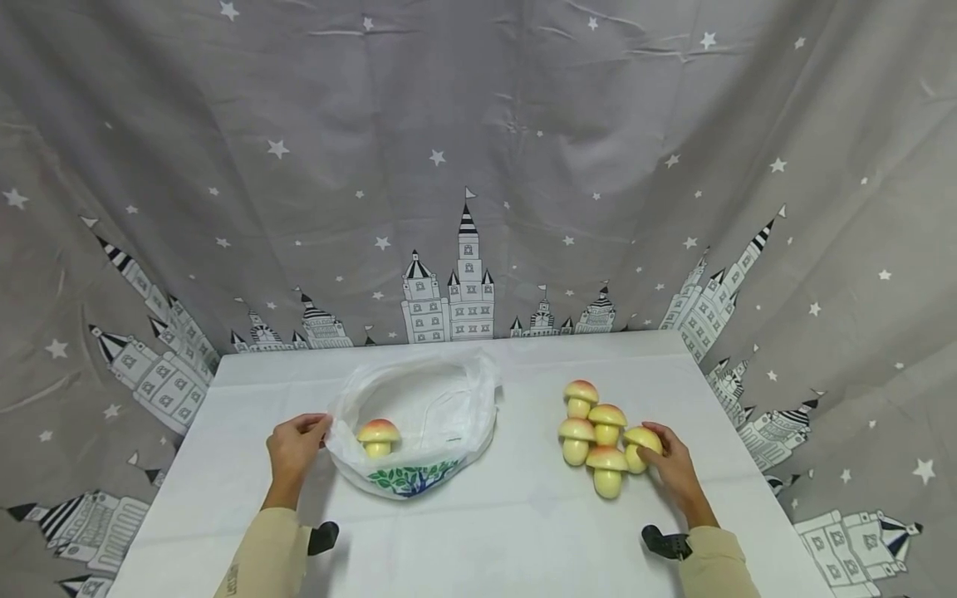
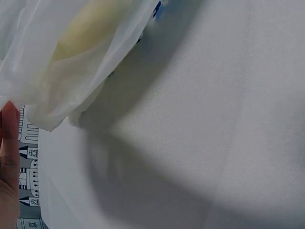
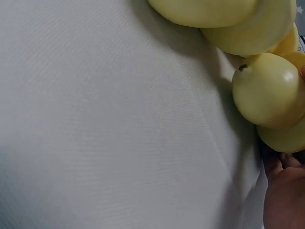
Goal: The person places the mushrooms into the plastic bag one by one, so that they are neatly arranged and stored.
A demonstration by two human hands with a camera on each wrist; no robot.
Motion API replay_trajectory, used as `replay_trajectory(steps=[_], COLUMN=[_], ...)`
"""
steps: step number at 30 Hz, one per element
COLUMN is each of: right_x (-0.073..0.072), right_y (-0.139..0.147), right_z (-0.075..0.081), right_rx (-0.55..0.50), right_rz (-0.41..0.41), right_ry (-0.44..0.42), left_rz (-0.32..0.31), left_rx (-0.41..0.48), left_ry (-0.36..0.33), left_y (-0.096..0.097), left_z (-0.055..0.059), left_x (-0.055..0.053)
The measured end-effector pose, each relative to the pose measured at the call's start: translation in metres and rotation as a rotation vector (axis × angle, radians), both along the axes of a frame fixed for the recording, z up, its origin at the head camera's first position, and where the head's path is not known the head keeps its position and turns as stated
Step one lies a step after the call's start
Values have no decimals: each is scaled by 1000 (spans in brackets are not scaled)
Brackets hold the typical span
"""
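On the left of the table, my left hand (image 1: 294, 448) pinches the left rim of a white plastic bag (image 1: 478, 444) with a green and blue tree print. The bag lies with its mouth spread wide, and one toy mushroom (image 1: 378, 433) with a red-yellow cap is inside. In the left wrist view, fingertips meet the bag's thin film (image 2: 52, 95). At the right, my right hand (image 1: 676, 467) grips the rightmost toy mushroom (image 1: 639, 440) of a cluster, thumb and fingers around its cap. Its pale stem (image 3: 267, 88) shows in the right wrist view.
Several more toy mushrooms (image 1: 607, 469) stand close together just left of my right hand. A white cloth covers the table (image 1: 523, 531). Behind and around it hangs a grey curtain (image 1: 538, 191) printed with castles and stars.
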State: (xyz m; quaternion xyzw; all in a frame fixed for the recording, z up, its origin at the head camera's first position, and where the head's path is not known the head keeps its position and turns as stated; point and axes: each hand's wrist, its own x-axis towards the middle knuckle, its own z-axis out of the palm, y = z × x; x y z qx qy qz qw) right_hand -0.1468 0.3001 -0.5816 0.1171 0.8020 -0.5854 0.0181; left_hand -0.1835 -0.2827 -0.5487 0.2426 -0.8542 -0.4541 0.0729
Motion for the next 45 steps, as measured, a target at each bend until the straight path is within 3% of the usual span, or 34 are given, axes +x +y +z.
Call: replay_trajectory(steps=[4,8,16,25,45], right_x=[2,4,7,4,-1], right_y=[-2,-2,0,1,0], right_z=[2,1,1,11,34], right_rx=[7,29,33,36,72], right_rz=[-16,-50,-93,-128,-146], right_ry=[7,29,34,33,36], left_rz=[-1,-2,1,-6,-4], left_rx=[5,36,22,0,-12], left_ry=[13,38,18,28,20], left_y=[-2,2,-1,10,9], left_z=[-2,9,-3,17,17], left_x=[-2,3,-2,7,10])
